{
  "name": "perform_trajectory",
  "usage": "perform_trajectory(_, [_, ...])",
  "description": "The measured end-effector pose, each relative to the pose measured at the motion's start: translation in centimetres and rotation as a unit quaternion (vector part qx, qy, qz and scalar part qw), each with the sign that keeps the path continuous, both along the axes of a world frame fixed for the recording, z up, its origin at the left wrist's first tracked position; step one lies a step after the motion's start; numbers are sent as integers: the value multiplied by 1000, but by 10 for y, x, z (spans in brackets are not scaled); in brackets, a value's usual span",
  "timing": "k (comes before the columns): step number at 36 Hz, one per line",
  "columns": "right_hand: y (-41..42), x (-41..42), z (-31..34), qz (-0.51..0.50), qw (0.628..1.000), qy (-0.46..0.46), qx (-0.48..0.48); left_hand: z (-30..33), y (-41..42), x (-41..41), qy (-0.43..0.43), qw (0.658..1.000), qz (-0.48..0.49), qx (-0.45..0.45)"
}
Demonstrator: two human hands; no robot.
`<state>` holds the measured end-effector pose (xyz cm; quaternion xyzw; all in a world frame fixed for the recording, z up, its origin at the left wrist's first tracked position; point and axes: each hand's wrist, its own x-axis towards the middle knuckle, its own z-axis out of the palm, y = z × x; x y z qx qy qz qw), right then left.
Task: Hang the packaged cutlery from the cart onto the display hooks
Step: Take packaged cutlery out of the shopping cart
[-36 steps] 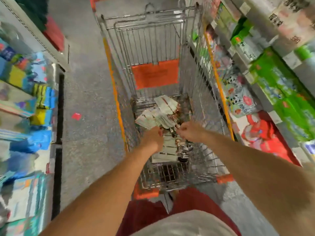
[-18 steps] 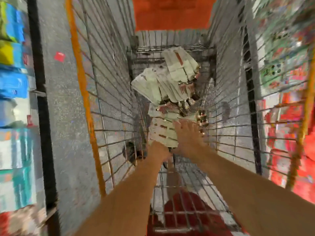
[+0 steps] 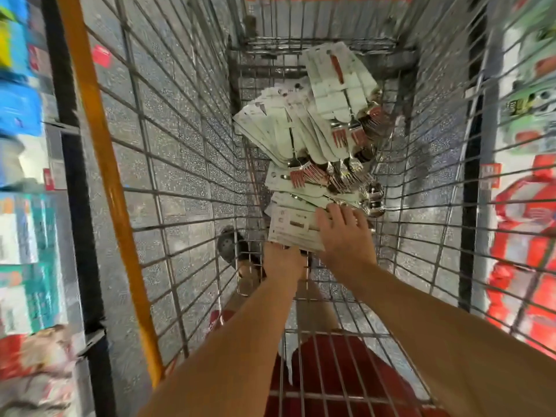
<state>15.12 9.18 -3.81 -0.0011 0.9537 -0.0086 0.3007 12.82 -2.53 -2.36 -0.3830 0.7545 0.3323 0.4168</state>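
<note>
Inside the wire cart (image 3: 192,176) a heap of carded cutlery packs (image 3: 316,127) is seen, the nearest stack (image 3: 293,228) being gripped at its near edge by the left hand (image 3: 282,260) and pressed flat under the right hand (image 3: 343,233), fingers spread.

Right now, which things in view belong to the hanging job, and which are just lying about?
Job:
- near stack of carded cutlery, under both hands
- fanned fork packs behind it
- cart
- left hand
- right hand

Not the job:
- shelf goods at left
- red packs at right
</note>
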Motion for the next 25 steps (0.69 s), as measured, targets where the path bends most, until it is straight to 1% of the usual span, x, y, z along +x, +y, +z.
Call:
perform_trajectory(3, [1,3,0,10,1000,24,6,-4,1,0,2,988,147,44])
perform_trajectory(5, [3,5,1,27,999,46,7,-4,2,-1,-9,979,196,59])
perform_trajectory(8, [4,5,2,47,998,52,4,-5,1,-1,7,966,250,69])
perform_trajectory(12, [1,-1,10,23,997,76,-22,-9,-2,2,4,955,289,72])
perform_trajectory(15, [-3,-10,14,-1,998,10,-69,-10,-3,3,3,954,292,74])
perform_trajectory(18, [-6,-17,10,-23,995,-28,-92,-10,-5,4,-4,952,298,77])
perform_trajectory(22, [-6,-26,10,-43,992,-46,-112,-8,-5,0,16,944,313,106])
perform_trajectory(24, [-4,-29,10,-48,990,-53,-123,-3,-5,-4,25,944,304,122])
perform_trajectory(25, [-3,-31,11,-68,986,-58,-142,-1,-5,-6,26,945,299,128])
